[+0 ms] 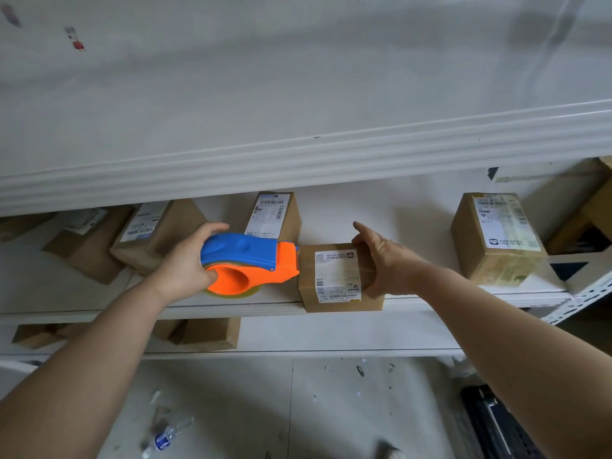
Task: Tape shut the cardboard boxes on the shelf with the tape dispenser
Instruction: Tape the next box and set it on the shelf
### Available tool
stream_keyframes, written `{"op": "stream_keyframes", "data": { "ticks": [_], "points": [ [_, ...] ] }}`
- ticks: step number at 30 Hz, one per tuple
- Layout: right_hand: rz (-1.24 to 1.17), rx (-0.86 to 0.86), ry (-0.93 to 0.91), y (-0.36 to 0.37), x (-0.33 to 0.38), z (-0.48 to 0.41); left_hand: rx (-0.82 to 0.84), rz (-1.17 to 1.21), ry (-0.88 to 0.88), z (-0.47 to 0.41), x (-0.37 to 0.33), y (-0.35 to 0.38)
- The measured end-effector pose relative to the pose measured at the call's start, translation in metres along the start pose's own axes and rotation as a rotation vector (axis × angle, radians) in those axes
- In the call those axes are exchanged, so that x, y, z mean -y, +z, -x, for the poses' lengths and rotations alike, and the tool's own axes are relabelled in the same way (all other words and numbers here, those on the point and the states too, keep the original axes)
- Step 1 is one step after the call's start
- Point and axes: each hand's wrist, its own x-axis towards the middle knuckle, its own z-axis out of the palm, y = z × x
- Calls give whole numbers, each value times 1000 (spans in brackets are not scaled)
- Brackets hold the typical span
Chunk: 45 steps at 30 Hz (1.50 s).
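Head view: the left hand (185,265) is wrapped around the dispenser (246,260), fingers through its orange core, thumb over the blue top. The right hand (381,260) is clamped on the far side of the box (337,276), thumb at the front, fingers spread along the back. That box sits at the front lip of the shelf (463,301), between the two hands, with the dispenser's orange nose touching or just beside its left top edge.

The box looks small, light and stiff: plain brown cardboard with square corners and a smooth white label on top. Being light, it would likely slide under the tape's pull, so bracing its right side seems apt. The dispenser is hard glossy plastic, rounded, with a clear roll beneath; its hooped body gives a sure hold. More brown boxes (496,236) stand beyond both hands.
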Motion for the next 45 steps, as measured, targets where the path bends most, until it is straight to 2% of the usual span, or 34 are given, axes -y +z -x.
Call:
{"op": "stream_keyframes", "data": {
  "ticks": [12, 14, 17, 19, 30, 34, 36, 40, 41, 43, 45],
  "points": [
    [27, -39, -14, 6, 0, -1, 5, 28, 2, -1, 22, 31],
    [114, -42, -19, 6, 4, 2, 2, 23, 10, -2, 22, 32],
    [411, -26, -76, 20, 20, 6, -6, 8, 26, -2, 20, 31],
    [520, -38, -135, 38, 28, 8, -21, -1, 24, -2, 18, 31],
    [614, -4, -185, 60, 57, 8, -12, -8, 18, -1, 21, 34],
    [519, -52, -95, 48, 70, -11, -20, -14, 15, 1, 23, 35],
    [467, -2, -33, 46, 76, -24, -19, -5, 27, 2, 20, 36],
    [439, -40, -45, 40, 74, -31, -75, 40, 54, 11, 2, 26],
    [347, -83, -62, 35, 70, -29, -114, 64, 62, 15, -5, 21],
    [-9, -169, -117, 22, 62, -21, -184, 112, 107, 20, -22, 12],
    [-312, -163, -144, 15, 49, -11, -182, 129, 159, 19, -43, 9]
  ]
}}
